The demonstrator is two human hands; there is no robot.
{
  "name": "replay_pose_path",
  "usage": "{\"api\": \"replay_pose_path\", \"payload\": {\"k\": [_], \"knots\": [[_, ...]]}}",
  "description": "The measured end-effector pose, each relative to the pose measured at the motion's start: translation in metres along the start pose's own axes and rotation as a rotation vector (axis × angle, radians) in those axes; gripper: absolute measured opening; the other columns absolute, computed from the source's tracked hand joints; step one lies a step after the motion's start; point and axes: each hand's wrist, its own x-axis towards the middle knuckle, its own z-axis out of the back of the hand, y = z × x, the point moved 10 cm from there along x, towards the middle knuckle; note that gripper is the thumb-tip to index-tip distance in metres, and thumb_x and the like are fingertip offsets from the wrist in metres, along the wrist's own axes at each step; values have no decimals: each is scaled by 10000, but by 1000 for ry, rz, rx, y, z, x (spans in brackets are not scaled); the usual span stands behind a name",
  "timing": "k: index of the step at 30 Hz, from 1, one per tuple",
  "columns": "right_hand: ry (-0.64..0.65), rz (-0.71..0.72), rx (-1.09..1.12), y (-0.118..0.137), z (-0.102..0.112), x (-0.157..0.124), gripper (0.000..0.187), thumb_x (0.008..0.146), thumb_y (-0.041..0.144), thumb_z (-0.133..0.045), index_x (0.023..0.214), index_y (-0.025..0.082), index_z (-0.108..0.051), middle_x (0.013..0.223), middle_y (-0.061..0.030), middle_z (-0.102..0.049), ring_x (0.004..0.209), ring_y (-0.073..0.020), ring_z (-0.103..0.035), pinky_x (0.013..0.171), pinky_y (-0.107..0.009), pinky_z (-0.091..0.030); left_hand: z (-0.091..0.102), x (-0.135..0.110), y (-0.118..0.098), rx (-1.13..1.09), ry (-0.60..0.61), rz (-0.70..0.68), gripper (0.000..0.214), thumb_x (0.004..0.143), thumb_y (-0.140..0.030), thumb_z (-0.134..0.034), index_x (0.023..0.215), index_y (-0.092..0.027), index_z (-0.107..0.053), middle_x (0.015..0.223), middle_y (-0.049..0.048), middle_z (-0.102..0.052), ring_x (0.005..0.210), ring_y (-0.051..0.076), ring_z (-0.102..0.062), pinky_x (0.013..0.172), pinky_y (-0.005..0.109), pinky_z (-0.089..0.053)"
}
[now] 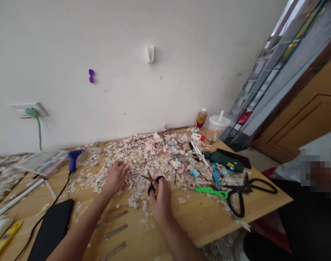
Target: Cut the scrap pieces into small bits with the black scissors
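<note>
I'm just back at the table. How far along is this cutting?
Done: a broad pile of pale paper scraps covers the table. In hand: the right hand holds small black scissors; the left hand rests in the scraps. What is left cannot be told.

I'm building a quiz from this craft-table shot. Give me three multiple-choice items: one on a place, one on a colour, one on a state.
1. Where does the big black-handled scissors lie?
A. at the table's right end
B. on the floor
C. against the wall

2. What colour is the plug in the wall socket?
A. red
B. green
C. black

3. What is the right hand doing?
A. lying flat and empty
B. gripping a bottle
C. holding small black-handled scissors

Answers:
1 A: it rests near the right edge of the table.
2 B: plug and cord are green.
3 C: its fingers are in the handles, while the left hand rests on the petal scraps.
</note>
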Motion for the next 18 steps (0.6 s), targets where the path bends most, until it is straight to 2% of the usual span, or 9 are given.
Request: {"api": "replay_pose_path", "payload": {"k": [3,7,10,12,15,18], "knots": [[-61,-15,-59,-1,6,0,268,822,195,-487,1088,189,-455,992,-93,-527,962,-242,-482,876,-409,-397,-8,1,4,-76,53,12,430,894,-507,-339,805,-195,-621,890,72,-587,902,227,-525,876,377,-409],[-81,-11,-101,-2,6,2,309,810,188,-477,1115,176,-428,1025,-107,-508,999,-256,-459,895,-432,-384,-3,-14,7,-383,-13,184,478,918,-516,-252,956,-191,-601,826,41,-581,808,200,-545,794,336,-438],[-39,18,-164,4,2,2,362,782,163,-479,1139,174,-424,1066,-114,-506,1027,-270,-438,909,-454,-376,-4,-38,1,-577,-71,287,368,866,-523,-437,954,-212,-615,724,-1,-560,711,169,-540,706,283,-444],[10,48,-238,10,-3,2,398,754,148,-498,1146,173,-433,1090,-118,-509,1036,-284,-422,920,-474,-363,-11,-52,1,-725,-96,342,329,817,-501,-545,952,-213,-627,677,-14,-549,666,151,-534,659,259,-445],[92,75,-326,17,-12,-1,425,732,153,-541,1147,188,-455,1089,-106,-523,1029,-290,-419,931,-479,-346,-27,-67,10,-983,-139,438,334,763,-459,-640,977,-203,-632,777,3,-604,714,140,-563,688,253,-470],[130,88,-366,20,-17,-2,396,730,170,-563,1116,201,-481,1063,-94,-539,1019,-285,-430,915,-455,-348,-41,-73,15,-1156,-120,496,385,702,-389,-725,1026,-207,-623,903,21,-636,791,137,-582,736,254,-483]]}}
